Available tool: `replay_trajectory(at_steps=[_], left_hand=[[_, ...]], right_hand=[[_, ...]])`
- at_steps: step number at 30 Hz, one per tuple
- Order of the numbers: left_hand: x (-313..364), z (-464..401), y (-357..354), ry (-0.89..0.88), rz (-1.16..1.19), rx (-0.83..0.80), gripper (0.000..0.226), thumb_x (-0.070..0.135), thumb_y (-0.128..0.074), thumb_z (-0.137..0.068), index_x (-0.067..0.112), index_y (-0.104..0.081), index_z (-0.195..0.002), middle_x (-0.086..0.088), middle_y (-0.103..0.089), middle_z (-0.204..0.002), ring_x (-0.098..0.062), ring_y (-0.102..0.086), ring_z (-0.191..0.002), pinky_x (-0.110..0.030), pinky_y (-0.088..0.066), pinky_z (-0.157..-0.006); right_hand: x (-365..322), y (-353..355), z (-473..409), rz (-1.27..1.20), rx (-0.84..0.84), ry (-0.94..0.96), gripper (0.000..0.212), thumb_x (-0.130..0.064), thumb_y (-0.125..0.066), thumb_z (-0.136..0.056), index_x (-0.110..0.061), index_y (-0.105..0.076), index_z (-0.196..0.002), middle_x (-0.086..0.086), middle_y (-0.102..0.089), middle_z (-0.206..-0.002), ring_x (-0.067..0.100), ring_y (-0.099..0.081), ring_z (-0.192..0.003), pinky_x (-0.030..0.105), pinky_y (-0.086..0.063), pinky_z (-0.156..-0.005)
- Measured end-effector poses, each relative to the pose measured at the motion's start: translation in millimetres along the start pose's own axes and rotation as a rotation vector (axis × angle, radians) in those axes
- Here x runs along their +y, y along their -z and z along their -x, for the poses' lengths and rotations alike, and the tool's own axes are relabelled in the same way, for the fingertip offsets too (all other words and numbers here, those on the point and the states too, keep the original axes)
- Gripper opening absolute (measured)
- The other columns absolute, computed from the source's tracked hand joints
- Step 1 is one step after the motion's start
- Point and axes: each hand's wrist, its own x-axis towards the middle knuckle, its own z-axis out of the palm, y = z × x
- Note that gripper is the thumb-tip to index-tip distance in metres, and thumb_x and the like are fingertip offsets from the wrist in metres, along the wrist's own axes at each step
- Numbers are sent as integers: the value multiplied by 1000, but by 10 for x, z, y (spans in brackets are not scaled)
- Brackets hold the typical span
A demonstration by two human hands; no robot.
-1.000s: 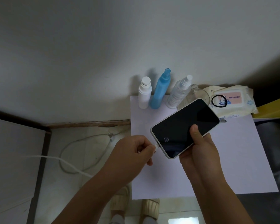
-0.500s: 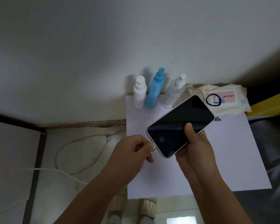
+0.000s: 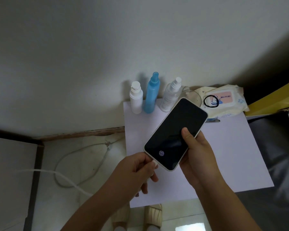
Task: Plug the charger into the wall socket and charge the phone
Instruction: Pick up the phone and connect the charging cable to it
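**Cable tip meeting the phone's lower edge, connector hidden by fingers**

The plug itself is hiding inside the left hand [image 3: 135, 170]: its fingers are pinching closed around the end of the white charging cable [image 3: 70, 180] right at the bottom edge of the phone [image 3: 174, 135], so whether the connector is seated in the port cannot be told. Only a sliver of white is showing between the fingertips and the phone's case. The cable is running off behind the left forearm, looping over the pale floor and trailing out toward the left; its far end and any wall socket are lying outside the view. A blurred pair of slippers [image 3: 154, 215] is peeking out below the table edge, partly cut off by the arms.

The right hand [image 3: 197, 157] is gripping the phone from below and from its right side, thumb pressing on the glass, fingers wrapping behind it out of sight. The phone is being held tilted above the white table [image 3: 232, 147], its top pointing up and right. Its screen is staying dark apart from a small fingerprint icon glowing near the lower end, and a pale case is framing it.

Behind it a white bottle [image 3: 136, 97], a blue spray bottle [image 3: 152, 93] and a clear spray bottle [image 3: 171, 95] are standing against the wall, beside a wet-wipes pack [image 3: 227, 104] carrying a black hair tie [image 3: 211, 101].
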Motion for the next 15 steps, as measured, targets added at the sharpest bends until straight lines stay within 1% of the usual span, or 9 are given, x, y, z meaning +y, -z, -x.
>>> replay_trajectory(at_steps=[2,5,6,8,10,12,15], left_hand=[[-24,16,-12,29,27,0,17,15,-48,-89,10,-61,-80,8,-69,-57,-8,-50,-39,-14,-34,-34],[-64,44,-38,58,72,5,17,11,-48,-89,8,-61,-78,3,-70,-59,-13,-53,-41,-16,-31,-33],[-77,51,-46,60,84,3,17,10,-48,-89,7,-61,-78,1,-71,-61,-15,-54,-42,-17,-32,-35],[-100,53,-63,56,96,-2,16,9,-48,-88,5,-61,-79,-2,-72,-64,-17,-55,-44,-25,-37,-44],[-115,49,-75,57,104,2,17,8,-48,-88,4,-61,-79,-3,-72,-63,-18,-55,-45,-31,-38,-52],[-127,42,-79,58,99,3,18,8,-49,-88,6,-62,-77,-3,-72,-63,-17,-56,-44,-33,-38,-54],[-142,39,-76,65,86,5,19,9,-50,-88,11,-64,-75,-3,-73,-64,-17,-57,-47,-32,-39,-53]], right_hand=[[12,4,5,-2,-20,-1,28,-15,-45,-95,-16,-56,-121,5,-71,-111,19,-71,-96,27,-61,-68],[34,19,1,-11,-21,-7,26,-15,-45,-95,-13,-61,-116,0,-76,-101,14,-73,-89,22,-59,-62],[45,32,-3,-19,-12,-23,26,-17,-45,-95,-13,-62,-115,0,-76,-101,14,-73,-88,21,-59,-61],[65,54,-5,-32,9,-60,28,-20,-44,-96,-12,-63,-114,3,-75,-104,16,-72,-90,23,-60,-65],[77,72,0,-51,26,-79,29,-22,-41,-97,-12,-66,-109,2,-77,-96,14,-73,-85,22,-60,-65],[81,86,3,-79,40,-88,30,-22,-41,-97,-12,-68,-101,1,-78,-87,14,-73,-77,22,-60,-61],[90,101,6,-90,56,-96,30,-22,-41,-96,-14,-69,-91,1,-78,-79,13,-73,-70,23,-59,-58]])
